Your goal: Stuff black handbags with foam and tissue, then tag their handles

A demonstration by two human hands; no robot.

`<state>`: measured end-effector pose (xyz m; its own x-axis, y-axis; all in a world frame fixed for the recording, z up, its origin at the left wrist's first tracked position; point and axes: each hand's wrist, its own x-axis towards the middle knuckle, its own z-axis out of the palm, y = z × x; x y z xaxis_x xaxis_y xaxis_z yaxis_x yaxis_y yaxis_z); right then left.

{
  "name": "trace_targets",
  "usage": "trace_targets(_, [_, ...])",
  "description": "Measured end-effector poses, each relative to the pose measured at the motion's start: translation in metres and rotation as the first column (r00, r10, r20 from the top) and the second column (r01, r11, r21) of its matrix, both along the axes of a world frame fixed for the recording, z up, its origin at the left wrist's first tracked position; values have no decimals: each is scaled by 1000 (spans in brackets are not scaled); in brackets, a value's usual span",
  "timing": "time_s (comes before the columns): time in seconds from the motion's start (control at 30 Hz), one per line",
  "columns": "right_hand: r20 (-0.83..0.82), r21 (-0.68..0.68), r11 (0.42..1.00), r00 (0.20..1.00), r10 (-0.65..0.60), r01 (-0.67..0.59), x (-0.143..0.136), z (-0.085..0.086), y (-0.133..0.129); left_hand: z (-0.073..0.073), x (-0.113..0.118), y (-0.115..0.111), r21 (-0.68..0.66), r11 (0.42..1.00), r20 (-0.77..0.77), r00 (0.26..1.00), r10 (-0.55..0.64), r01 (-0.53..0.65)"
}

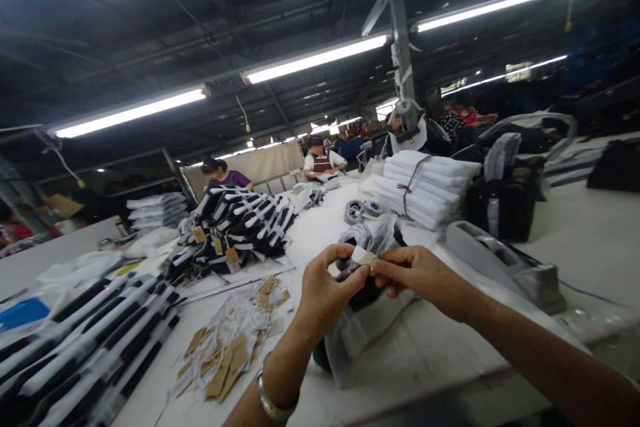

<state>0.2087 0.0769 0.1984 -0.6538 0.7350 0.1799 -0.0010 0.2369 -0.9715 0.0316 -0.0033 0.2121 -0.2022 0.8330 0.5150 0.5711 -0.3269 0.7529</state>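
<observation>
My left hand [327, 290] and my right hand [417, 275] meet near the middle of the head view, both closed in a pinch. Between their fingertips is a small white folded piece [363, 256], perhaps paper or a label. Right behind and under the hands lies a dark item with clear plastic wrapping [377, 232] and pale sheeting [345, 340], partly hidden by my hands. To the left of my left wrist spreads a heap of brown card tags [230, 360] with strings and clear plastic.
Stacked black-and-white wrapped items [85, 347] fill the left, with another pile [240, 220] behind. A tied white bundle [425, 183], a grey tape dispenser [500, 260] and a black bag [515, 203] stand at right. Two people [323, 161] work across the table.
</observation>
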Motion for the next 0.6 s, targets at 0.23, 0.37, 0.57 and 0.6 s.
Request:
trace_targets(0.23, [52, 180, 983, 998, -34, 24, 10, 5, -1, 3, 3, -1, -22, 1000, -15, 1000, -5, 5])
trace_targets(0.37, [-18, -2, 1000, 1000, -24, 24, 8, -2, 0, 3, 4, -5, -20, 1000, -19, 1000, 6, -6])
trace_targets(0.57, [-101, 12, 998, 993, -60, 61, 8, -11, 1, 4, 1, -7, -28, 999, 53, 998, -28, 29])
trace_targets(0.6, [-111, 10, 998, 992, -57, 58, 8, -11, 1, 4, 1, -6, -31, 999, 62, 997, -33, 35])
